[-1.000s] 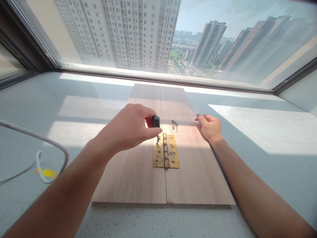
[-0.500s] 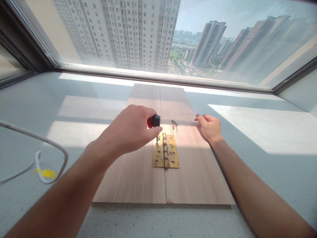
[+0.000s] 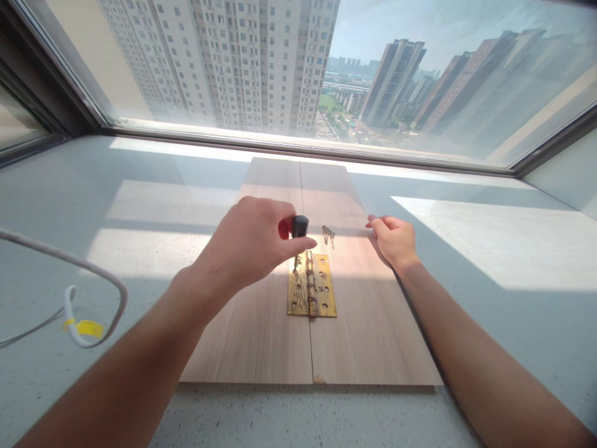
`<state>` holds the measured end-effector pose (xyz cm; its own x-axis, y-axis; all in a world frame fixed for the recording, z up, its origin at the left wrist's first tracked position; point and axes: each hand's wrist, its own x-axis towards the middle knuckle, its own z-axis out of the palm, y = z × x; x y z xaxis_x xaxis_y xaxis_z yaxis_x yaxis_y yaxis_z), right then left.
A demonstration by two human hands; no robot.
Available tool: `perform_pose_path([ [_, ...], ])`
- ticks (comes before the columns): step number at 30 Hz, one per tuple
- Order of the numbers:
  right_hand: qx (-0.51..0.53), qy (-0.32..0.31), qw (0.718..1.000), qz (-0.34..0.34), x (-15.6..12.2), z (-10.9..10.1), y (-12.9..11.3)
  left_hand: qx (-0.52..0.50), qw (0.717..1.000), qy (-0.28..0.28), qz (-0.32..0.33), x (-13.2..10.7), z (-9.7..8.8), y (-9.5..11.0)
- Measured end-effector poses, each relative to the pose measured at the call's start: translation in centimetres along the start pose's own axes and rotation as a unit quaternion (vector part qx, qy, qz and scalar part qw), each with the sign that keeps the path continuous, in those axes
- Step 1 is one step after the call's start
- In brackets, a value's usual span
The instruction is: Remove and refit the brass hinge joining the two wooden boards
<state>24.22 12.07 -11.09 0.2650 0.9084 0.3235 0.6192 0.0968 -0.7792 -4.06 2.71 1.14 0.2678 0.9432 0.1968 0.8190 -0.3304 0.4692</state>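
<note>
In my left hand (image 3: 261,239) is a screwdriver (image 3: 300,226) with a black handle, held upright. Its shaft drops to the upper hole area of the left leaf of a worn brass hinge (image 3: 311,286). The hinge lies open across the seam of two light wooden boards (image 3: 261,348). Beyond it, several loose screws (image 3: 329,234) lie in a small pile on the right board. My right hand (image 3: 394,239) is closed at that board's right edge, fingertips at the edge; whether anything is inside the curled fingers is hidden.
The boards lie on a pale speckled sill (image 3: 186,417), under a large window whose dark frame (image 3: 308,149) runs along the back. At the left, a white cable (image 3: 93,264) loops over the sill, with a yellow tag (image 3: 89,328). Sunlight falls in bright patches.
My left hand has shifted slightly right, and the screwdriver's handle has tilted and moved right with it. The right hand, hinge and screws look practically unmoved.
</note>
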Motion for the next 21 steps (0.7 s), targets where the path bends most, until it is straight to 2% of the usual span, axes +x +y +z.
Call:
perform_pose_path([
  [5,0.000,-0.002,1.000,0.002,-0.03,-0.03,-0.08,0.005,1.000,0.020,-0.003,0.07,0.14,0.11],
  [21,-0.006,0.000,1.000,-0.001,0.01,0.02,-0.06,0.020,1.000,0.020,-0.006,0.13,0.06,-0.02],
])
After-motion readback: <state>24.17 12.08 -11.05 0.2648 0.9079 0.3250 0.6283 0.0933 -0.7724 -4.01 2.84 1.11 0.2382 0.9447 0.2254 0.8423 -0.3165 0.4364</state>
